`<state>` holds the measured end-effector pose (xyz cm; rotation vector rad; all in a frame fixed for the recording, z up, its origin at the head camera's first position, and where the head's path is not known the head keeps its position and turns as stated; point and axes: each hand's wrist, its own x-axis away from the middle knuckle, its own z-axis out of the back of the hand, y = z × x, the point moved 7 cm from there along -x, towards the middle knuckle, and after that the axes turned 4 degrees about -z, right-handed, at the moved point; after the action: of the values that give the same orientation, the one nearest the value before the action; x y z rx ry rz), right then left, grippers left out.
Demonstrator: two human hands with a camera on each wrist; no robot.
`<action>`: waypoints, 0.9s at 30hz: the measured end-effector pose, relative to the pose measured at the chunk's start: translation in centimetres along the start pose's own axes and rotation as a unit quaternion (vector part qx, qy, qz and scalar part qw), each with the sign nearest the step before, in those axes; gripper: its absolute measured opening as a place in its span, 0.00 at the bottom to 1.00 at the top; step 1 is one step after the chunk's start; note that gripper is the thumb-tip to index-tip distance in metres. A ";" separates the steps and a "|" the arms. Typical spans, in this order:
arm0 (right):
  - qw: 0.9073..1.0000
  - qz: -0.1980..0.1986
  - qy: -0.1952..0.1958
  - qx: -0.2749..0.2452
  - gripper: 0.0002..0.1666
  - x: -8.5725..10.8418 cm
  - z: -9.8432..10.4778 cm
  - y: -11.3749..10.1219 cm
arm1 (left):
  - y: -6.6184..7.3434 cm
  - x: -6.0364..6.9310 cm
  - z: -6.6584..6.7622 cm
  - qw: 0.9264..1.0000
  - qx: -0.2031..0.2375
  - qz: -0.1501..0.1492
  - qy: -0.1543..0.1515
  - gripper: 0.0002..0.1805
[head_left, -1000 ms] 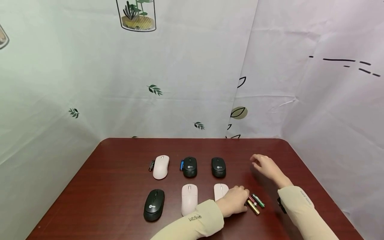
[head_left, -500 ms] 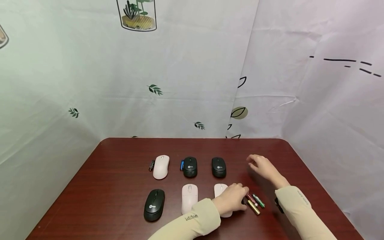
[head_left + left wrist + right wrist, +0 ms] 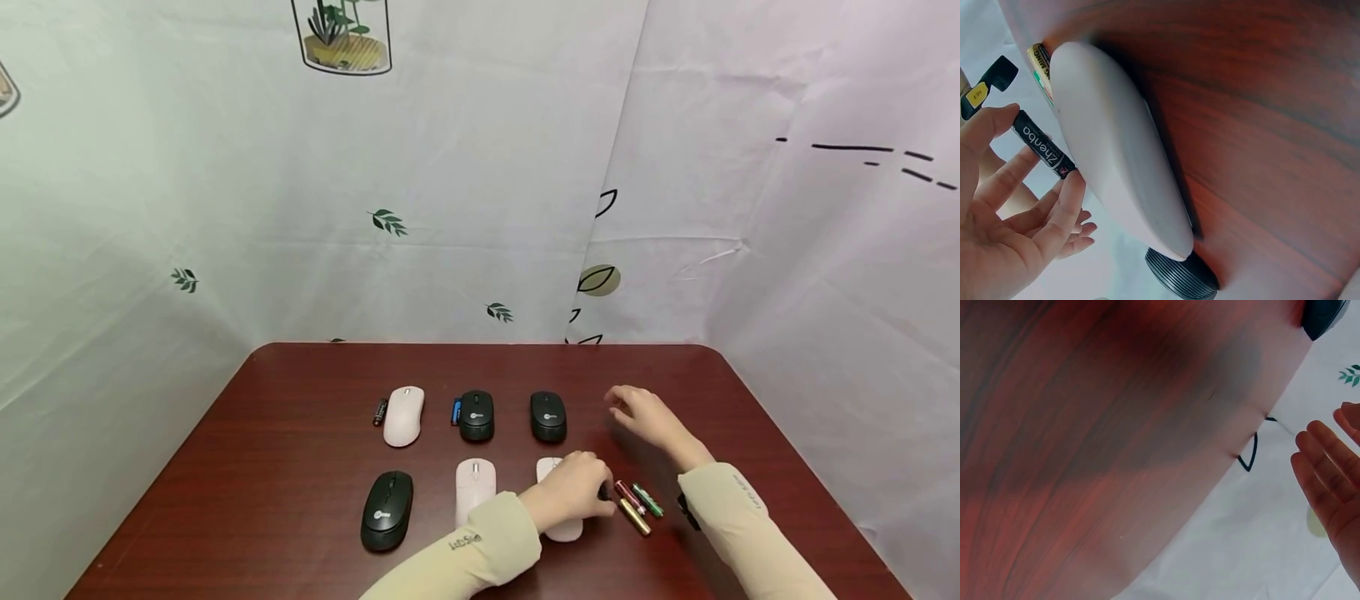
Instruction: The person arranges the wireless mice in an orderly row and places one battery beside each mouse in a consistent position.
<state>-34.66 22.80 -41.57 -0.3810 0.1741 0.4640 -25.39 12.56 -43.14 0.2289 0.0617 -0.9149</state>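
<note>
My left hand (image 3: 573,490) pinches a black battery (image 3: 1043,144) between thumb and fingertips; its white "Zhenba" lettering shows in the left wrist view. Below and beside that hand, a white mouse (image 3: 564,531) lies on the table, partly covered by it in the head view. Just to its right are a gold battery (image 3: 635,517), a red battery (image 3: 629,497) and a green battery (image 3: 648,500). My right hand (image 3: 651,423) hovers farther back with relaxed fingers and holds nothing. Nearest to it is a black mouse (image 3: 548,418).
Across the dark red table (image 3: 247,500) lie another white mouse (image 3: 475,490), partly behind the left sleeve, and a black mouse (image 3: 386,511). In the back row, a blue battery (image 3: 456,412) lies beside a black mouse (image 3: 477,416), and a dark battery (image 3: 380,412) beside a white mouse (image 3: 403,417).
My left hand has moved slightly left and up, away from the loose batteries, carrying the black battery. My right hand has drifted left toward the black mouse in the back row.
</note>
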 end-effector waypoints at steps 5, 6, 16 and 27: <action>1.000 0.004 -0.007 -0.005 0.09 -0.2 -0.3 -0.7 | -0.6 0.3 0.2 1.000 0.025 0.011 0.006 0.06; 1.000 0.003 -0.007 -0.005 0.09 -0.2 -0.3 -0.8 | -0.7 0.3 0.3 1.000 0.026 0.009 0.008 0.06; 1.000 0.019 -0.013 0.002 0.08 -0.8 -0.5 -2.0 | -1.3 1.0 0.8 0.999 0.044 0.008 0.000 0.06; 0.998 0.018 -0.060 0.002 0.12 -1.6 -1.8 -4.0 | -3.4 2.1 1.5 0.997 0.070 0.029 0.020 0.05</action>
<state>-34.34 18.17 -41.54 -0.3452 0.0661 0.5207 -26.90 8.59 -42.54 0.3775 0.0276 -0.8578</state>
